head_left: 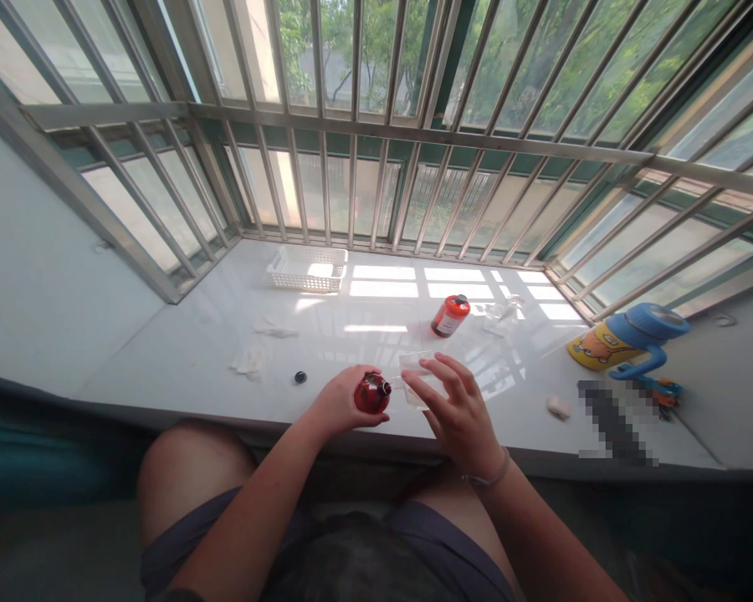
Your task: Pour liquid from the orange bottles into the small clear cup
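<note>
My left hand [340, 403] grips a small amber glass bottle [372, 393], which lies tilted with its neck pointing right. That neck is close to a small clear cup [414, 380], held by the fingers of my right hand [457, 410]. I cannot tell whether neck and cup touch. A black bottle cap [299, 377] lies on the white sill [357, 347] left of my hands. Beyond them, a brown bottle with an orange cap [450, 316] lies on its side.
Steel window bars [414, 167] run along the sill's far side and left end. A white plastic basket [307, 270] stands at the back, with crumpled white gloves [249, 361] nearby. A blue-and-yellow container [624, 339] stands at the right, beside a pixelated patch [612, 422].
</note>
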Available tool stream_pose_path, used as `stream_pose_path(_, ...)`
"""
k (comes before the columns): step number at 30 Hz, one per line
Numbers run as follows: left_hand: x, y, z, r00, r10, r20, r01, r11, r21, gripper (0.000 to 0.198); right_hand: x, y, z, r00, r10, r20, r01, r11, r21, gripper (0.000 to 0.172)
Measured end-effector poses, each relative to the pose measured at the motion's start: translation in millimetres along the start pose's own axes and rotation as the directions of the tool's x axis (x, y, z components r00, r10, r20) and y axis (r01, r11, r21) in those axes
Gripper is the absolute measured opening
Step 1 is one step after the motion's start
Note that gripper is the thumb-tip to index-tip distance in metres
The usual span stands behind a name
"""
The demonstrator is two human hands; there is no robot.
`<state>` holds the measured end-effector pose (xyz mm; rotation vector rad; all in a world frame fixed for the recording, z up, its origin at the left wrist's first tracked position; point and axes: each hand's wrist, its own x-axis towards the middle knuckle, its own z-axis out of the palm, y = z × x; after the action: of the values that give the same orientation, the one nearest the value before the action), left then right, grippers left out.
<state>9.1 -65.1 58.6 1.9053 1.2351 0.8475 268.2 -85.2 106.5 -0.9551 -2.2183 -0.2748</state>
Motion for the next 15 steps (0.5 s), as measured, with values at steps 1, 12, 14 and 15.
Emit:
stream_pose_path(1,0.0,-0.4,0.1,1.000,0.001,0.000,-0.001,1.000,-0.002,0.078,0.0,0.1,0.2,1.000,-0.004,0.003,0.004,1.000,-0.005,0.067)
stream_pose_path(12,-1.0,0.3,-0.7,1.000,-0.011,0.002,0.011,1.000,-0.007,0.078,1.1,0.7,2.1,0.999,-0.039,0.012,0.040,0.996,-0.074,0.060)
stream_pose_path(14,-0.9,0.7,-0.8,1.000,-0.012,0.000,0.012,1.000,-0.010,0.078,1.6,1.5,2.1,0.999,-0.047,0.014,0.048,0.995,-0.082,0.060)
stream_pose_path(15,-0.9,0.8,-0.8,1.000,-0.012,-0.001,0.012,1.000,-0.012,0.078,1.8,2.0,2.1,0.999,-0.050,0.016,0.051,0.995,-0.085,0.060)
